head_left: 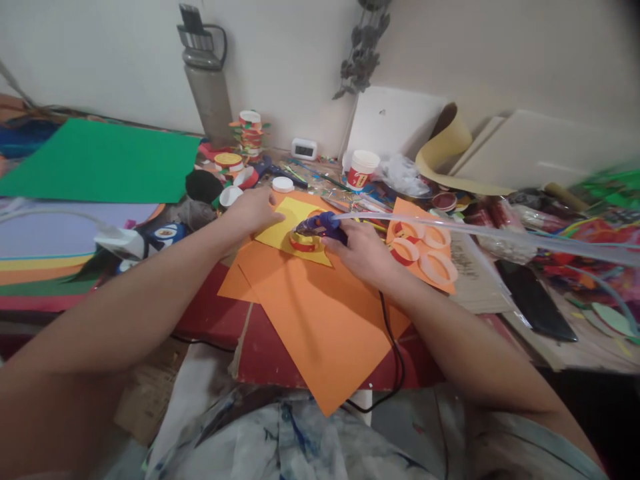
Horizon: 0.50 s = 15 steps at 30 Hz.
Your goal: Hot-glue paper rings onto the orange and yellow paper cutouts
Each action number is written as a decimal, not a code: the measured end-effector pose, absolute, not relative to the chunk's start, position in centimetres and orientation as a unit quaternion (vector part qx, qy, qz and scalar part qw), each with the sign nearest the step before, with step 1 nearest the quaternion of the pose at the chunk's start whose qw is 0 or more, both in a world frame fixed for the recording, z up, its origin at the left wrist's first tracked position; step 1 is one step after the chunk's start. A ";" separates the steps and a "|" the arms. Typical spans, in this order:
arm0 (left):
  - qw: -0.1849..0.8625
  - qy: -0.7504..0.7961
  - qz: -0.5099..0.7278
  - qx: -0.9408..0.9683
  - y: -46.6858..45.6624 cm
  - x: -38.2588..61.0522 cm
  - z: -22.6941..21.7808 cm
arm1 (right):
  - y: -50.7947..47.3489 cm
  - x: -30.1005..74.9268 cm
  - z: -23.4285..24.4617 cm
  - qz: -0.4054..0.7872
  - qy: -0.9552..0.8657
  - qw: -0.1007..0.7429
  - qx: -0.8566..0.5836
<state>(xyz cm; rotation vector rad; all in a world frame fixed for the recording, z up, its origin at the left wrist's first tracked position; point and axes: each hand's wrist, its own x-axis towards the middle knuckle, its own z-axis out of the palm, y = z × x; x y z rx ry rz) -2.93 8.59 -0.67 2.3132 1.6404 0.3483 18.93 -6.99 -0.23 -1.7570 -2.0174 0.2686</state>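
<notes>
My right hand (365, 250) is wrapped round a dark blue hot glue gun (330, 223), from whose back a long clear glue stick (450, 229) runs off to the right. The gun's nozzle is over a red and yellow paper ring (304, 245), which stands on a small yellow sheet (277, 230). At the left edge of that sheet rests my left hand (253, 212), thumb and forefinger apart, with nothing visibly held. Large orange sheets (320, 333) lie under the yellow one. Right of my right hand, several paper rings (404, 250) stand on an orange piece (443, 277).
Behind my hands are a paper cup (362, 172), a white lid (283, 184), a small clock (304, 149) and a tall bottle (207, 87). A green sheet (105, 160) covers the left. On the right lies a black phone (535, 300). A black cord (400, 360) hangs over the table's front edge.
</notes>
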 end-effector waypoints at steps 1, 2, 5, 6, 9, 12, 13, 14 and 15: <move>0.169 0.574 0.133 0.791 8.6 -2.9 -0.6 | -7.0 18.9 -0.2 0.100 -0.731 0.226 -0.635; 0.206 0.579 0.148 0.775 8.6 -3.0 -0.6 | -7.0 18.9 -0.3 0.102 -0.732 0.228 -0.634; 0.298 0.595 0.188 0.723 8.9 -3.1 -0.5 | -7.0 18.9 -0.3 0.106 -0.733 0.231 -0.631; 0.302 0.596 0.191 0.719 9.0 -3.2 -0.4 | -7.0 18.9 -0.3 0.107 -0.733 0.232 -0.631; 0.257 0.588 0.159 0.750 9.4 -3.4 -0.4 | -7.0 18.9 -0.2 0.107 -0.727 0.227 -0.639; 0.251 0.579 0.134 0.764 9.3 -3.4 -0.3 | -7.0 18.9 -0.1 0.111 -0.723 0.225 -0.644; 0.268 0.573 0.149 0.760 9.1 -3.4 -0.2 | -7.1 18.9 0.0 0.113 -0.723 0.229 -0.642; 0.296 0.563 0.176 0.751 8.8 -3.3 0.0 | -7.0 18.9 0.0 0.112 -0.724 0.234 -0.640; 0.336 0.551 0.209 0.735 8.5 -3.2 0.1 | -7.0 19.0 0.0 0.110 -0.723 0.238 -0.639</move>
